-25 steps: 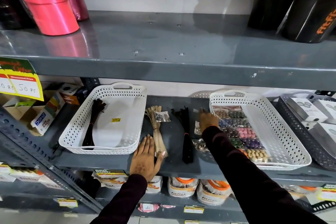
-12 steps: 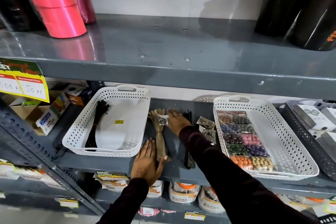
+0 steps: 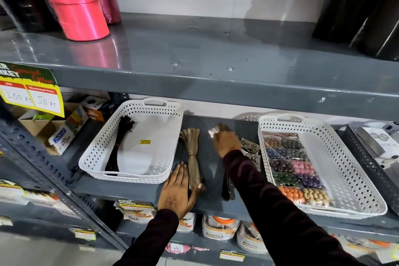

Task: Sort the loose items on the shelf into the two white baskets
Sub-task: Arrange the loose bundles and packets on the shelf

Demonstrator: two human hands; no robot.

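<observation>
Two white baskets stand on the grey shelf. The left basket [image 3: 92, 153] holds a black zipper bundle [image 3: 119, 142]. The right basket [image 3: 354, 179] holds packets of coloured beads [image 3: 291, 166]. Between them lie a tan zipper bundle [image 3: 192, 151], a black zipper bundle [image 3: 227, 188] partly under my sleeve, and loose bead packets [image 3: 250, 149]. My left hand [image 3: 177, 192] lies flat on the shelf, thumb against the tan bundle's near end. My right hand [image 3: 225, 141] is lifted over the shelf, pinching a small clear packet [image 3: 212, 131].
A dark mesh basket [image 3: 364, 157] of boxed goods sits right of the right basket. Cardboard boxes [image 3: 62, 134] stand left of the left basket. The upper shelf [image 3: 194, 75] overhangs close above. Jars line the shelf below.
My right hand moved from the right basket's left edge across to the tan bundle, took the small clear packet off it, and now holds it up to the right. The left hand stayed.
</observation>
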